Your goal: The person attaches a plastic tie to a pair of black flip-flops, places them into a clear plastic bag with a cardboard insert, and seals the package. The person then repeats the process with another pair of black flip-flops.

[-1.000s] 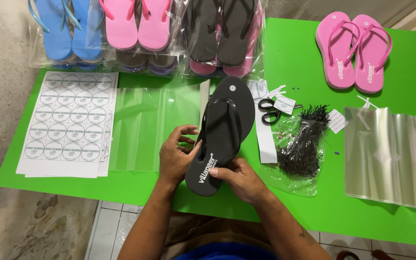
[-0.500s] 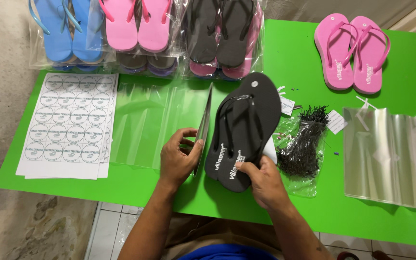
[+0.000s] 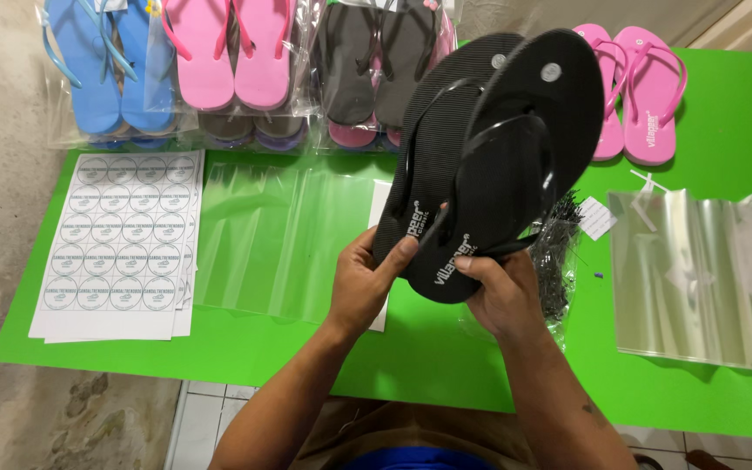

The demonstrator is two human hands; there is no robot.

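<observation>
A pair of black flip-flops (image 3: pixel 489 148) is lifted above the green table (image 3: pixel 707 96), toes pointing away and tilted to the right. My left hand (image 3: pixel 365 280) grips the heel of the left sandal. My right hand (image 3: pixel 502 292) holds the heel of the right sandal, thumb on its footbed. The two sandals overlap side by side with their straps facing me. A clear plastic bag (image 3: pixel 280 235) lies flat on the table just left of my left hand.
A sheet of round stickers (image 3: pixel 119 231) lies at the left. Bagged blue (image 3: pixel 106 61), pink (image 3: pixel 232 52) and black (image 3: pixel 376 57) sandals line the far edge. A loose pink pair (image 3: pixel 641 91) sits at the far right. Clear bags (image 3: pixel 702 278) lie at the right, black ties (image 3: pixel 559 252) behind my right hand.
Both hands have raised the black pair off the table toward the camera. The sandals, earlier stacked or lying flat, now stand fanned side by side and higher.
</observation>
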